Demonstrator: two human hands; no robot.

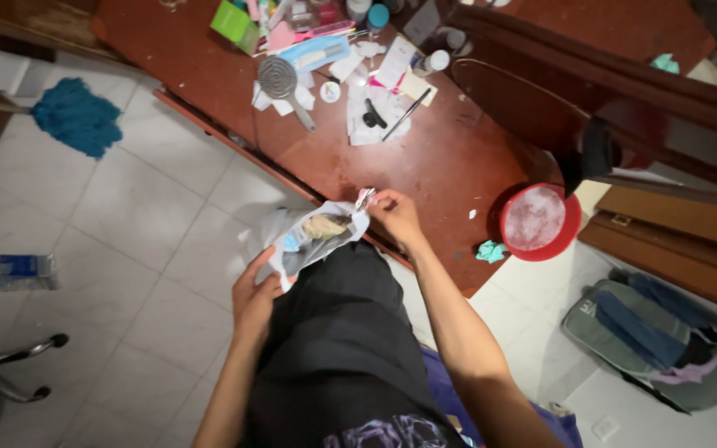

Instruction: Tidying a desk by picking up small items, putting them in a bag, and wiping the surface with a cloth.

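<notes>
I hold a thin white plastic bag (313, 236) open in front of my body, over the edge of a dark red-brown table (425, 166). My left hand (255, 294) grips the bag's lower left rim. At the bag's upper right rim, my right hand (392, 214) pinches a small crumpled wrapper (365, 197). Crumpled paper and scraps lie inside the bag.
The table carries a metal strainer (280, 80), papers, a black pen (406, 114), small bottles and a green box (234, 23). A red bowl (538, 221) sits at its right edge near a teal scrap (490, 250). Blue mop (76, 116), chair base (2, 365) and a backpack (653, 340) rest on the white tiles.
</notes>
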